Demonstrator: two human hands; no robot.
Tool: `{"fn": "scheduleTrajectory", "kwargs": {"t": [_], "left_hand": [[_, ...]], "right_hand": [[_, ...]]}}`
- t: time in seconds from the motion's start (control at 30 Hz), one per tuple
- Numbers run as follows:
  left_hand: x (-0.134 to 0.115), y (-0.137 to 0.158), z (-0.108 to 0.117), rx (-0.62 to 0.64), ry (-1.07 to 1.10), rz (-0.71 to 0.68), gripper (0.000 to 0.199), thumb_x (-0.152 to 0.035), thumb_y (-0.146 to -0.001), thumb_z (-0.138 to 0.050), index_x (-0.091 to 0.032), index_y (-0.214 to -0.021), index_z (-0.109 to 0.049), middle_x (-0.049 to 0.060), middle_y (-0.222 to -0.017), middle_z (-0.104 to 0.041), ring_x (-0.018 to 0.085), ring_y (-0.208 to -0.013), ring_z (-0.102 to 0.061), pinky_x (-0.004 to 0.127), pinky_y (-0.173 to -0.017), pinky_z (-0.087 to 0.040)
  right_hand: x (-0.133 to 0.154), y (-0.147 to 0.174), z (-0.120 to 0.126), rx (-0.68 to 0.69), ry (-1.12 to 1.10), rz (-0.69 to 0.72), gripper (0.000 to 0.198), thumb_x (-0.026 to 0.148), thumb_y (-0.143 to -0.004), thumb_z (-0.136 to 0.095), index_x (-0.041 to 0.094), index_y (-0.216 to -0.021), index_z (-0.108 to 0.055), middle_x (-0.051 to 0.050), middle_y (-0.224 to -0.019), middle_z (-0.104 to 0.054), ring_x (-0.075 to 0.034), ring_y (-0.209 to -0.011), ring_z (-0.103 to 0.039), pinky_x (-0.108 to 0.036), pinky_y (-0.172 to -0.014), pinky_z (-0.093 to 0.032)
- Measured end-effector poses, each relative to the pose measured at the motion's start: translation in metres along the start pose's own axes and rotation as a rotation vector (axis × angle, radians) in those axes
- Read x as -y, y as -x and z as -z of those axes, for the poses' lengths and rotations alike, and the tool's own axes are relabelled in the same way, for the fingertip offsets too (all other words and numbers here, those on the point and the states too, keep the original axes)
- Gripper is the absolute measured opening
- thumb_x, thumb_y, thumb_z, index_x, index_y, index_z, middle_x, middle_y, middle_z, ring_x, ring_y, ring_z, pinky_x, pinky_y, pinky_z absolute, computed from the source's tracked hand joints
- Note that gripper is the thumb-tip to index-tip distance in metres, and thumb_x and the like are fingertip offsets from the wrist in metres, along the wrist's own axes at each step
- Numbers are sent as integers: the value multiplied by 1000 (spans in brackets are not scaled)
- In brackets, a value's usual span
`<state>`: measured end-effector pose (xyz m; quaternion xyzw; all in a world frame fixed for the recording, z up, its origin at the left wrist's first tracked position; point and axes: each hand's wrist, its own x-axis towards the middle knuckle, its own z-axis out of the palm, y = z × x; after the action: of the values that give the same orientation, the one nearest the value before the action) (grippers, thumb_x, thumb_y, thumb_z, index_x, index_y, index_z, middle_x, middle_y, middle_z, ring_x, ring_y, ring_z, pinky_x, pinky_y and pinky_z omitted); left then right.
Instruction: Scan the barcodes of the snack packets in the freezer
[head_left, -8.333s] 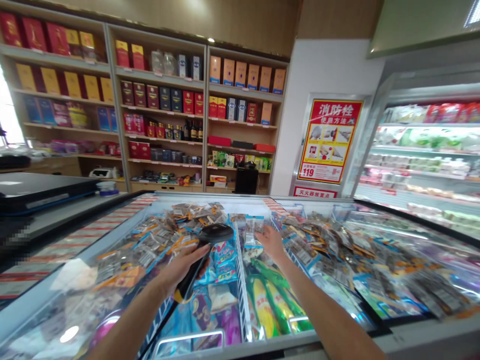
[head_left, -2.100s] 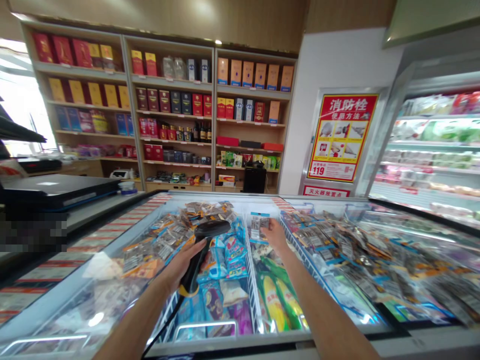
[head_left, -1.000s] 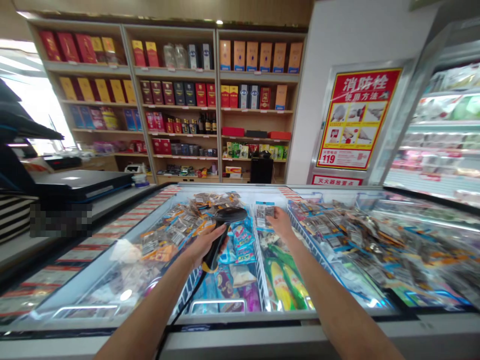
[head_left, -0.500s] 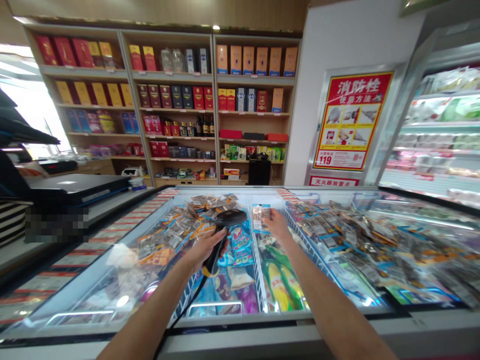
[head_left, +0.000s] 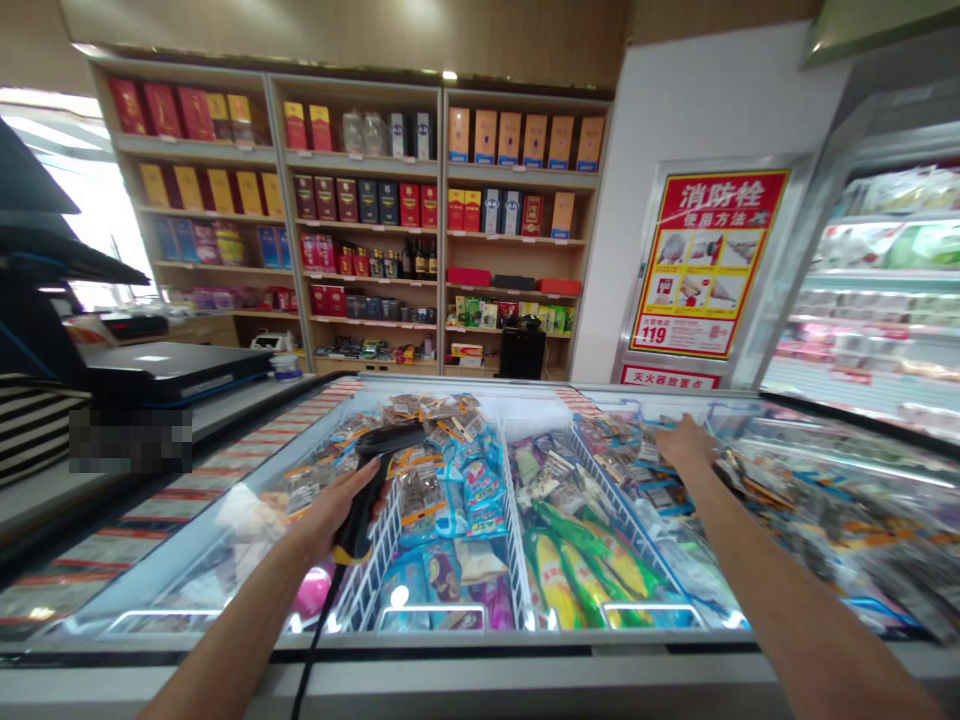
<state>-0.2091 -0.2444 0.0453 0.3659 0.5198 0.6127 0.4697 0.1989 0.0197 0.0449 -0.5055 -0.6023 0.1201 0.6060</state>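
Observation:
My left hand (head_left: 341,505) is wrapped round the handle of a black barcode scanner (head_left: 390,437). Its cord runs down toward the near edge. The scanner hangs over the left part of the chest freezer, above packaged food packets (head_left: 420,490) with orange and blue edges. My right hand (head_left: 686,448) reaches far to the right, at a heap of similar packets (head_left: 652,470). Its fingertips are hidden and blurred, so whether a packet is in them cannot be made out. Between the hands lie blue bags (head_left: 480,485) and corn packs (head_left: 555,575) in green and yellow wrap.
White wire dividers (head_left: 517,545) split the freezer (head_left: 536,675) into sections. At left stands a counter with a black-topped device (head_left: 172,370). Shelves (head_left: 517,172) of boxes line the back wall, beside a red poster (head_left: 709,265). A lit display fridge (head_left: 892,300) stands at right.
My right hand has moved right, from the middle section to the right-hand packet heap; the packet it held is no longer visible in it. My left hand and the scanner have shifted left.

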Motion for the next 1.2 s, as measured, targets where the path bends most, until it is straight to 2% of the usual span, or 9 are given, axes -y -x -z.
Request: {"fn": "scheduleTrajectory", "kwargs": {"t": [0.1, 0.23, 0.3, 0.43, 0.57, 0.73, 0.97, 1.1, 1.2], "left_hand": [[-2, 2, 15, -40, 66, -9, 30, -44, -64, -58, -14, -70, -54, -1, -53, -53, 7, -44, -47, 18, -40, -39], [-6, 7, 34, -144, 171, -37, 29, -41, -64, -60, -16, -78, -54, -1, -58, -55, 7, -45, -47, 18, -41, -40], [-9, 11, 43, -177, 237, -39, 29, -42, -63, -60, -16, -77, -54, -2, -58, -53, 7, -45, -45, 18, -41, -39], [-16, 19, 61, -217, 315, -54, 31, -45, -63, -59, -19, -79, -57, -3, -58, -50, 7, -45, -42, 18, -39, -38], [-19, 20, 67, -244, 329, -68, 32, -47, -62, -58, -19, -78, -58, -3, -57, -49, 7, -44, -40, 19, -39, -37], [-17, 14, 58, -209, 301, -45, 29, -44, -65, -57, -16, -75, -58, -1, -58, -53, 8, -45, -43, 19, -42, -38], [-16, 12, 36, -66, 322, -57, 28, -38, -70, -55, -15, -86, -57, 0, -61, -54, 8, -47, -45, 19, -43, -39], [-13, 8, 27, -35, 325, -43, 32, -40, -71, -53, -16, -91, -56, 0, -60, -54, 8, -47, -45, 19, -44, -39], [-11, 5, 24, -77, 325, -31, 34, -40, -70, -54, -15, -93, -56, -1, -59, -54, 7, -46, -45, 19, -43, -38]], "right_hand": [[23, 20, -28, -94, 292, 44, 25, 21, -57, -60, 22, -81, -56, -11, -101, -55, -38, -107, -38, -53, -85, -27], [105, 88, -125, 396, 366, 335, 43, 37, -68, -53, 18, -107, -52, -15, -123, -41, -34, -114, -34, -52, -90, -24], [157, 130, -181, 648, 297, 545, 52, 49, -70, -48, 25, -116, -46, -11, -132, -32, -32, -120, -26, -56, -91, -19], [245, 196, -276, 940, 203, 934, 62, 61, -65, -45, 36, -121, -37, -1, -139, -20, -31, -127, -6, -61, -92, 2], [271, 221, -329, 1209, 393, 925, 65, 66, -60, -46, 35, -116, -45, -4, -134, -31, -38, -123, -13, -66, -87, 5], [245, 211, -331, 1269, 397, 809, 58, 67, -62, -43, 40, -113, -47, -3, -127, -41, -38, -118, -26, -68, -86, 0], [195, 179, -257, 1187, 457, 739, 59, 67, -66, -37, 32, -112, -51, -6, -123, -46, -35, -115, -32, -63, -90, -12], [188, 154, -224, 1091, 360, 772, 52, 62, -69, -39, 26, -100, -59, -5, -107, -57, -28, -102, -47, -46, -87, -31], [199, 117, -231, 923, 247, 660, 50, 52, -78, -28, 19, -82, -64, -5, -84, -64, -18, -81, -56, -29, -72, -39]]}}
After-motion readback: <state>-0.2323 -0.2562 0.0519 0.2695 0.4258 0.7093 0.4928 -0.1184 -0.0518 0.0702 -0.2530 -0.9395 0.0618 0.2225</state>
